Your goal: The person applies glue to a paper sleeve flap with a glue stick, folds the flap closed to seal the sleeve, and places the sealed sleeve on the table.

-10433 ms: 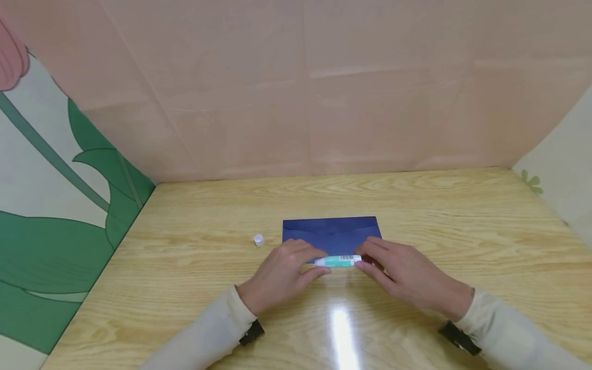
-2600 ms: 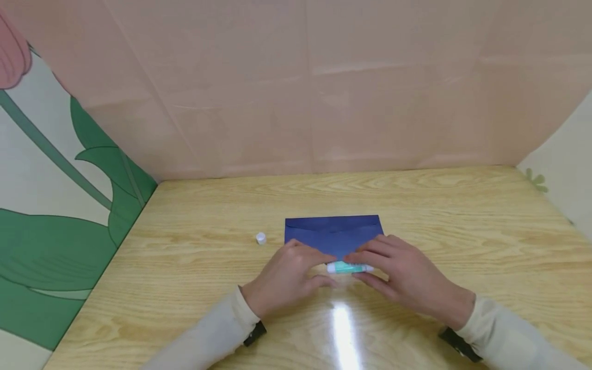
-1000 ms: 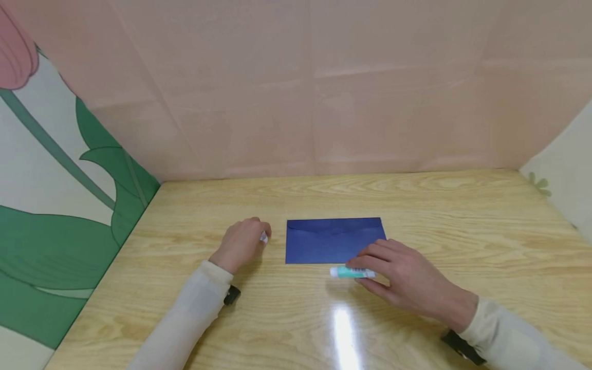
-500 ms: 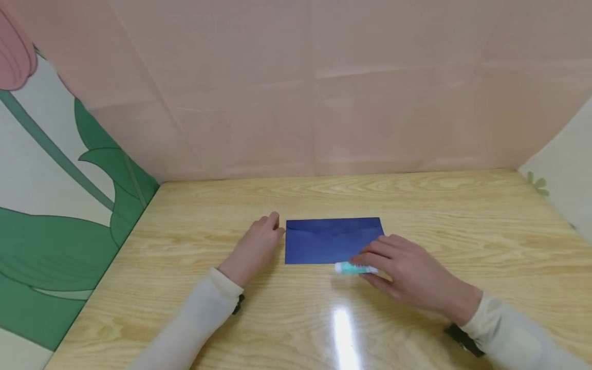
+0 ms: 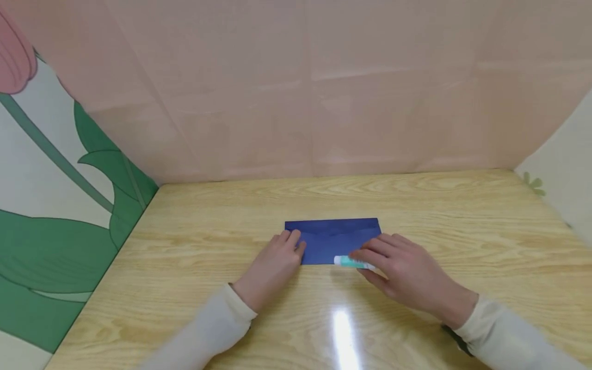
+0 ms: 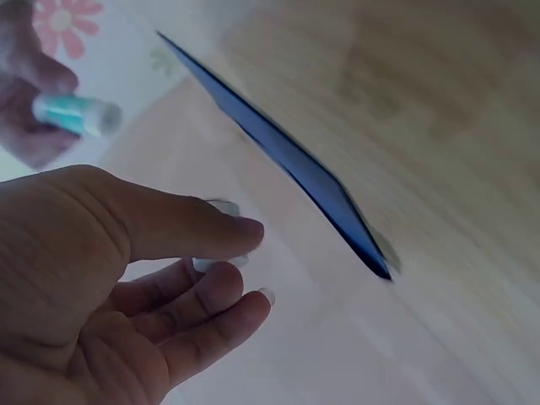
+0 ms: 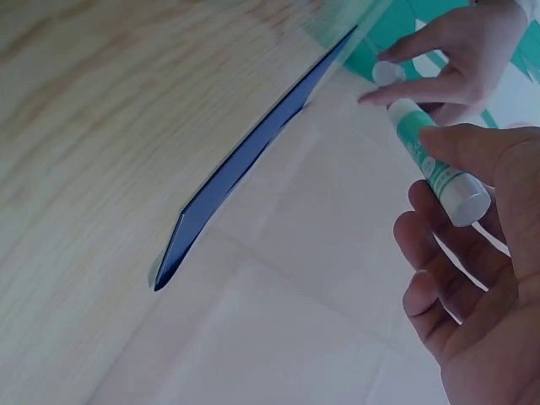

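Note:
My right hand [image 5: 407, 272] holds a glue stick [image 5: 344, 261], white and turquoise, level above the front edge of a dark blue envelope [image 5: 324, 244]. In the right wrist view its thumb presses on the glue stick's barrel [image 7: 434, 160], fingers behind. My left hand [image 5: 273, 270] is over the envelope's left end, pinching a small white cap [image 7: 389, 73] between thumb and finger. The head view hides that cap behind the hand; in the left wrist view the thumb partly covers it. Cap and glue stick are apart. The envelope lies flat, its flap side up.
Everything is on a light wood-grain table [image 5: 194, 246]. Behind it hangs a pinkish-beige cloth [image 5: 305, 103]. A wall with painted green leaves [image 5: 46, 246] stands at the left, and a pale wall [image 5: 564, 169] at the right.
Earlier both hands held the glue stick while the cap lay left of the envelope. The left hand has let go of the stick, picked up the cap and moved right with it.

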A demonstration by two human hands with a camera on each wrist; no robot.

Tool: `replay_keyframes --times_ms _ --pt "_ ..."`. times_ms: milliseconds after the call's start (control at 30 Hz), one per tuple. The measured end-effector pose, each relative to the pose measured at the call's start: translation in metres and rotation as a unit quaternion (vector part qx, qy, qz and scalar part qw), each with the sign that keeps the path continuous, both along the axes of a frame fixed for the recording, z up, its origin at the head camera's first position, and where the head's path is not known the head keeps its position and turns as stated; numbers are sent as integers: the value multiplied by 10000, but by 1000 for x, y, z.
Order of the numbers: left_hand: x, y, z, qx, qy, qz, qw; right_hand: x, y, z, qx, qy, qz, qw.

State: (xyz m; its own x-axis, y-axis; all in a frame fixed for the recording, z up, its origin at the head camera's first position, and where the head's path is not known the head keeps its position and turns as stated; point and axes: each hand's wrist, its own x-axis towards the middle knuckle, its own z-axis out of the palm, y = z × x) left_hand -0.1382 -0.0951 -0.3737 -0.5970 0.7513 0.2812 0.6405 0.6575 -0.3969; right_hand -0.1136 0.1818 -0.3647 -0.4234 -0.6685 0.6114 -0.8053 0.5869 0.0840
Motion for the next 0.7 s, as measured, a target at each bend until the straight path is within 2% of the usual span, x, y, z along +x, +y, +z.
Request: replay_keyframes --times_ms 167,300,500,700 --pt "9 6 0 599 -520 -248 9965 0 -1 0 -38 -11 23 10000" --pt "11 8 2 1139 -848 -314 9894 1 -1 0 -36 -77 7 10000" --pt "11 9 4 1641 -884 -529 9811 2 1 1 -14 -204 -71 9998" --pt "11 10 2 1957 -883 -661 9745 2 1 2 -62 -212 -51 9997"
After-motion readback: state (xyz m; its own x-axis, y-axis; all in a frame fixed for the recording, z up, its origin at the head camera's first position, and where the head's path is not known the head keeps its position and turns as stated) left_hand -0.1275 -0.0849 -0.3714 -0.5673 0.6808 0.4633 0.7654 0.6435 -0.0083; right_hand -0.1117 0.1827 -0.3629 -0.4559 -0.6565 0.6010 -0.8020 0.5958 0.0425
